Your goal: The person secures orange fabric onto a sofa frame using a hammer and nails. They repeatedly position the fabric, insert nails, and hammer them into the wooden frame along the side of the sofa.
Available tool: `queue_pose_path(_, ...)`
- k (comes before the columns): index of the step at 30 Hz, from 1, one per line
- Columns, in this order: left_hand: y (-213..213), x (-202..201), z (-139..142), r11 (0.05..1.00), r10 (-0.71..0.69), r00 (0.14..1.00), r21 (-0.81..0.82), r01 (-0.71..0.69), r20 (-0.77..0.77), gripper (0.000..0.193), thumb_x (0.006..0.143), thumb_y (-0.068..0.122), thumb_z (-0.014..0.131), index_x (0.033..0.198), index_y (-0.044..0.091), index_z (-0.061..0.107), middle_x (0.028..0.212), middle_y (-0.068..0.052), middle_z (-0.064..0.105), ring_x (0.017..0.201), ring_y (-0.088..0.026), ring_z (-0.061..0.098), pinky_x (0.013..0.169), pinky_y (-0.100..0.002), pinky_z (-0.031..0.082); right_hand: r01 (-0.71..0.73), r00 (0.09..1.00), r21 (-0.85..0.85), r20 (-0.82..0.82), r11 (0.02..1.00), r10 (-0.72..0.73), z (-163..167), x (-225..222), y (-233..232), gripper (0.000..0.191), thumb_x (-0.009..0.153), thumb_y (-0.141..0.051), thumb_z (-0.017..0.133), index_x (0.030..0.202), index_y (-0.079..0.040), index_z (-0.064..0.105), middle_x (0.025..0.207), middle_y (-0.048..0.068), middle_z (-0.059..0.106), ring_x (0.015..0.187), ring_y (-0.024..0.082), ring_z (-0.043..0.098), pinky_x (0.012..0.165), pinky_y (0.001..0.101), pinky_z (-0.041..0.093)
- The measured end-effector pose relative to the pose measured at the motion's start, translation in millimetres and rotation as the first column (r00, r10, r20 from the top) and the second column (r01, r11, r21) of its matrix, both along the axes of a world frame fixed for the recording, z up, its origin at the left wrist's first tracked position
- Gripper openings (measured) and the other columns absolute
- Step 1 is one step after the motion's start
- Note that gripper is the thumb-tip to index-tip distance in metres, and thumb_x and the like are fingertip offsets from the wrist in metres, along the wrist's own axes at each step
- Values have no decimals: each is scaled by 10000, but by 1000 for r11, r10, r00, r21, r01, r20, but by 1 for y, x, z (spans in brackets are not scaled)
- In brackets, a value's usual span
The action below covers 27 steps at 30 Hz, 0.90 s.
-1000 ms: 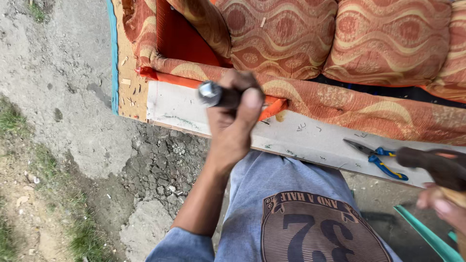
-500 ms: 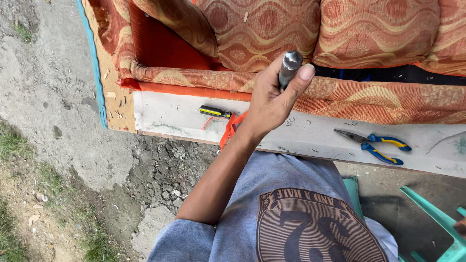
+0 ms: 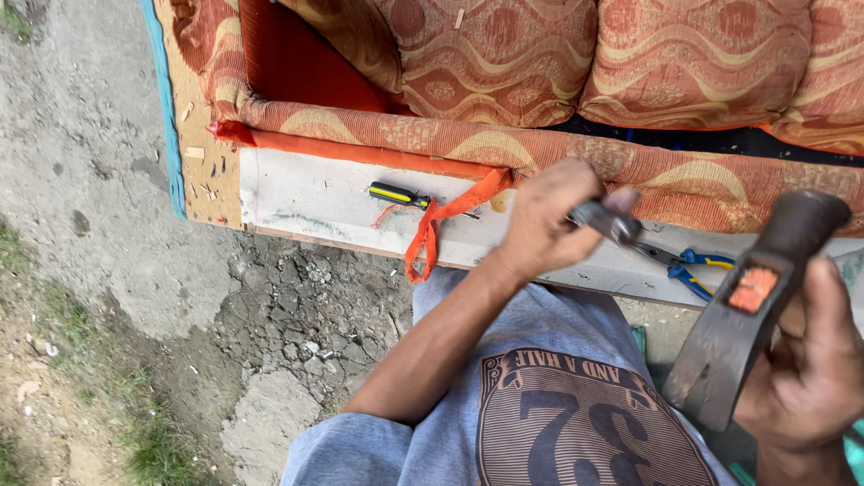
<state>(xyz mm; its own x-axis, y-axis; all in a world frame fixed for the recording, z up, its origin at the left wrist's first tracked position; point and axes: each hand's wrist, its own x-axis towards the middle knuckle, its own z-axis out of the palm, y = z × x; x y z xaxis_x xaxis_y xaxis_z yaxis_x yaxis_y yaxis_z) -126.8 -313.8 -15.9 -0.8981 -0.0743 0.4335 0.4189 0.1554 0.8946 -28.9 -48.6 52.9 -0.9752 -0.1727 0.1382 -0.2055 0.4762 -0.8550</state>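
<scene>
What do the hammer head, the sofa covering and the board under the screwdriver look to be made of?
Hammer: head looks like dark, dull metal, worn, with an orange patch at the eye, held in the right hand. Sofa covering: woven patterned cloth in orange and tan, seemingly upholstery fabric. Board: pale, flat, scuffed, probably painted or bare wood; the screwdriver lies on it.

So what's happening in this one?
A person works at the edge of an upholstered sofa frame lying outdoors. The left hand presses a metal tool against the patterned fabric by the white board. The right hand holds a hammer raised beside it, apart from the tool. A screwdriver, a loose orange strip and blue-handled pliers lie on the board.
</scene>
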Motion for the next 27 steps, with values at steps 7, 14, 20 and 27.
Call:
queue_pose_path(7,8,21,-4,992,-70,988,-113,55,-138,381,930,185,774,695,89,490,672,-61,495,588,-236,524,594,-388,421,-236,908,347,-254,908,333,-5,0,5,672,1005,-260,747,1540,8,442,1058,191,700,884,258,731,777,327,580)
queue_pose_path(14,-1,28,-3,995,-85,982,-67,74,-171,353,910,131,766,680,85,502,660,-51,507,622,-240,529,619,-408,418,-417,820,408,-218,812,530,5,-3,8,603,887,-166,816,1384,10,524,855,152,702,746,283,742,674,397,578)
queue_pose_path(20,-5,27,-3,997,-71,988,-30,68,-135,361,935,130,746,689,82,487,669,-62,494,631,-246,522,595,-385,414,-323,809,509,-288,798,512,23,0,-1,528,788,-212,766,1241,1,598,784,185,684,704,349,709,682,498,589)
queue_pose_path(27,0,7,-5,1000,-7,998,16,8,-67,405,969,158,720,692,75,437,645,-75,447,583,-256,489,575,-403,394,-280,857,480,-265,831,441,43,-35,-46,545,940,-117,728,1399,21,468,962,191,693,815,283,719,732,392,578)
